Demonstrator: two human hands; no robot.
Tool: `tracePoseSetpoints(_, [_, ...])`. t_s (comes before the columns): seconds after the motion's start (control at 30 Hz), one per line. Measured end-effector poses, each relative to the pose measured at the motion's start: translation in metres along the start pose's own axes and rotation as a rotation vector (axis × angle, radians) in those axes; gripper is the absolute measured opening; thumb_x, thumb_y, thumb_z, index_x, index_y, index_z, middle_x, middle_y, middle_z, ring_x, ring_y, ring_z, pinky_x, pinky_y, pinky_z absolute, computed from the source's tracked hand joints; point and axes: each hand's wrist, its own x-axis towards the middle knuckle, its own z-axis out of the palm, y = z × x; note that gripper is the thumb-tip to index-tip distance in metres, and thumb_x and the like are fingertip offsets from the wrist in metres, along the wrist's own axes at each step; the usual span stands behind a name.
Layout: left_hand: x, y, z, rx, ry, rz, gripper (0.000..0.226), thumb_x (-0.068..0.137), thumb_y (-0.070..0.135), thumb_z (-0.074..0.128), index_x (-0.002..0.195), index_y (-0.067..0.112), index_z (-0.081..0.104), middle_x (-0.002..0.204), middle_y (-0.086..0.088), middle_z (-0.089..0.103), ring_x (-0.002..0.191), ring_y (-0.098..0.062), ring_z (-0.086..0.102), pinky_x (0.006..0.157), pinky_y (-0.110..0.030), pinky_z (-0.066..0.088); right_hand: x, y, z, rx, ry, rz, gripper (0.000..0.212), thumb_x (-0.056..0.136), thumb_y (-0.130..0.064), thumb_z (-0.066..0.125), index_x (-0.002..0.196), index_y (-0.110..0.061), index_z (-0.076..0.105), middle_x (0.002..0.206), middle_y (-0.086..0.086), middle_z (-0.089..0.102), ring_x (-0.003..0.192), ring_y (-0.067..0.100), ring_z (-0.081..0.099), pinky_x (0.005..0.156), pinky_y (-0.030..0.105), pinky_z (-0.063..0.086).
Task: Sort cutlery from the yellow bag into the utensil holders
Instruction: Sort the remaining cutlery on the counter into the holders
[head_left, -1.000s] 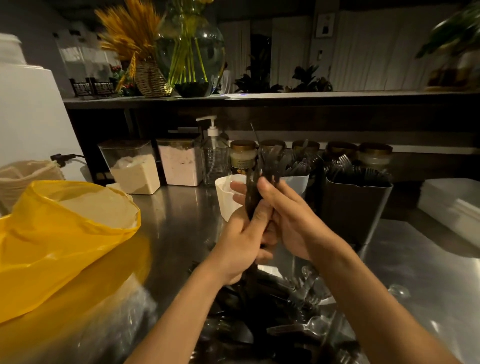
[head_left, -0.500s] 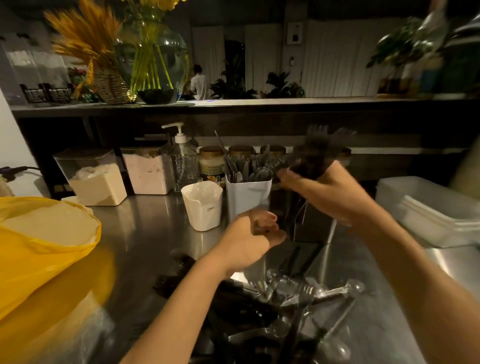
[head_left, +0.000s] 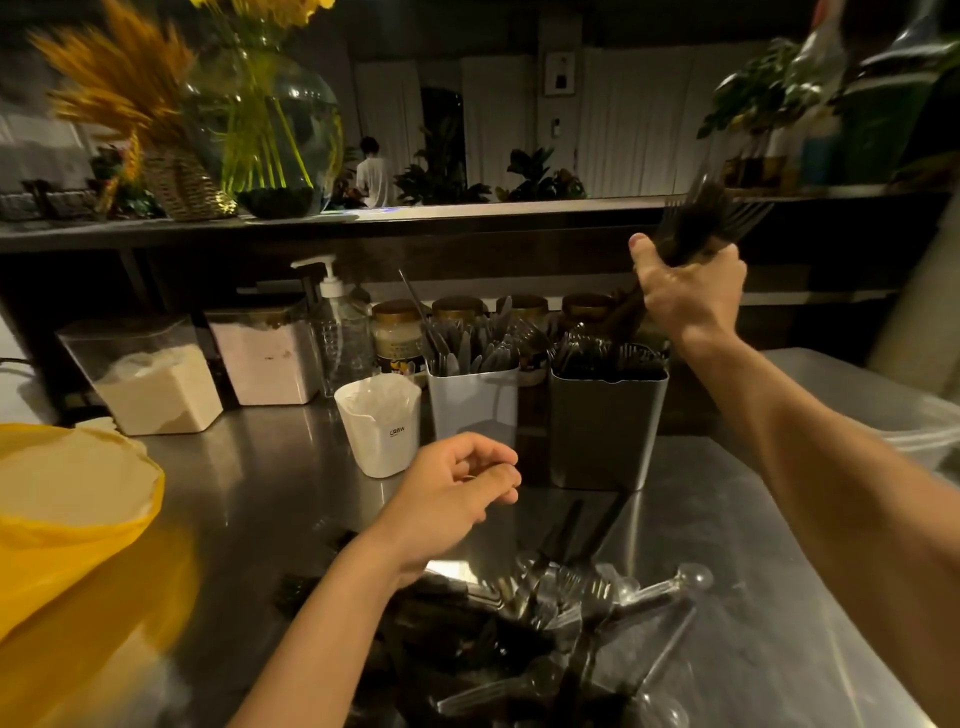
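Above the dark holder (head_left: 608, 426), at the upper right of the head view: the right hand (head_left: 685, 291) is clamped around a bundle of dark forks (head_left: 698, 218). Fingers and thumb wrap the handles, and the tines fan up and to the right past the fist; the tines are blurred. The lower ends of the handles project below the hand toward the holder's open top, which is crowded with dark cutlery. Whether they touch what stands in it cannot be told.

Just left of the dark holder stands a pale holder (head_left: 472, 405) filled with grey knives, blades up. Left of that is a white cup (head_left: 379, 431) holding clear pieces too faint to identify.

Centre foreground: the left hand (head_left: 452, 499) hovers above the steel counter (head_left: 249, 493), fingers loosely curled and gripping nothing. It is in front of the pale holder and well apart from the fork bundle. Below and right of it lies a pile of loose cutlery (head_left: 545, 623), dark and clear pieces mixed, forks and spoons crossing one another.

Left edge: the yellow bag (head_left: 78, 519) rests on the counter with its mouth open, well apart from both hands.

Along the back of the counter: two clear containers (head_left: 150, 384) of pale powder, a pump bottle (head_left: 337, 338) and a row of lidded jars (head_left: 397, 332). On the shelf above stands a glass vase (head_left: 270, 130) of green stems.
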Motion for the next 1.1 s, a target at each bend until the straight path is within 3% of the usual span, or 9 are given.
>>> tracePoseSetpoints(0.1, [0.001,-0.001,-0.001,0.005,-0.007,-0.003,0.011,0.097,0.018,0.065,0.106,0.021,0.07,0.095,0.002,0.077,0.092,-0.01,0.073,0.077,-0.029,0.055,-0.007,0.01,0.009,-0.143,-0.152,-0.079,0.022,0.093,-0.039,0.07,0.082,-0.021,0.065,0.071,-0.008,0.061,0.07,0.01,0.064,0.066,0.025,0.053])
tracePoseSetpoints(0.2, [0.0,-0.002,0.001,0.01,-0.03,0.0,0.01,0.097,0.018,0.065,0.105,0.02,0.07,0.094,0.003,0.077,0.091,-0.011,0.073,0.078,-0.03,0.055,-0.017,0.029,0.016,-0.326,-0.34,-0.112,0.032,0.09,-0.039,0.072,0.079,-0.009,0.068,0.074,0.004,0.066,0.073,0.025,0.066,0.066,0.033,0.054])
tracePoseSetpoints(0.3, [0.0,-0.002,-0.001,-0.007,-0.042,0.001,0.01,0.096,0.019,0.066,0.105,0.02,0.07,0.094,0.002,0.077,0.092,-0.013,0.074,0.08,-0.032,0.055,-0.022,0.042,0.017,-0.419,-0.422,0.007,0.033,0.085,-0.05,0.07,0.072,-0.021,0.063,0.078,0.003,0.066,0.091,0.031,0.065,0.082,0.047,0.056])
tracePoseSetpoints(0.4, [0.0,-0.002,-0.003,-0.022,-0.042,0.002,0.01,0.096,0.018,0.066,0.105,0.019,0.07,0.095,0.002,0.077,0.092,-0.013,0.074,0.08,-0.033,0.054,-0.02,0.047,0.014,-0.3,-0.454,0.116,0.042,0.071,-0.069,0.074,0.083,-0.028,0.07,0.091,-0.004,0.069,0.106,0.026,0.062,0.093,0.055,0.051])
tracePoseSetpoints(0.57, [-0.001,0.0,-0.004,-0.032,-0.044,0.004,0.01,0.096,0.019,0.065,0.105,0.02,0.07,0.094,0.003,0.077,0.092,-0.012,0.074,0.082,-0.033,0.053,-0.021,0.043,0.004,0.122,-0.445,0.158,0.038,0.079,-0.035,0.086,0.104,-0.011,0.069,0.097,0.006,0.072,0.095,0.021,0.071,0.075,0.034,0.059])
tracePoseSetpoints(0.67, [-0.001,0.001,-0.004,-0.037,-0.043,0.002,0.01,0.097,0.02,0.064,0.105,0.02,0.07,0.094,0.004,0.077,0.092,-0.012,0.074,0.082,-0.033,0.053,-0.024,0.041,0.004,0.073,-0.454,0.09,0.041,0.08,-0.035,0.085,0.107,-0.01,0.066,0.099,0.005,0.069,0.094,0.016,0.068,0.077,0.031,0.058])
tracePoseSetpoints(0.77, [-0.001,0.003,-0.005,-0.037,-0.039,0.004,0.01,0.096,0.02,0.064,0.104,0.02,0.07,0.093,0.004,0.077,0.091,-0.011,0.074,0.082,-0.032,0.054,-0.025,0.037,0.001,-0.083,-0.643,0.059,0.044,0.078,-0.051,0.08,0.097,-0.013,0.071,0.093,0.005,0.07,0.091,0.017,0.069,0.078,0.033,0.061])
tracePoseSetpoints(0.97, [-0.002,0.004,-0.005,-0.047,-0.03,0.007,0.009,0.096,0.019,0.064,0.103,0.021,0.07,0.092,0.004,0.077,0.09,-0.011,0.074,0.081,-0.031,0.053,-0.013,0.031,0.0,0.174,-0.358,0.127,0.087,0.071,-0.048,0.089,0.138,-0.017,0.042,0.112,0.003,0.066,0.102,0.014,0.066,0.083,0.027,0.056])
tracePoseSetpoints(1.1, [-0.003,0.005,-0.005,-0.054,-0.032,0.006,0.009,0.097,0.018,0.063,0.103,0.02,0.07,0.091,0.004,0.077,0.09,-0.011,0.074,0.08,-0.031,0.053,-0.017,0.028,0.003,-0.068,-0.196,-0.151,0.041,0.098,-0.035,0.065,0.132,-0.018,0.05,0.099,-0.006,0.063,0.086,0.005,0.063,0.064,0.005,0.047])
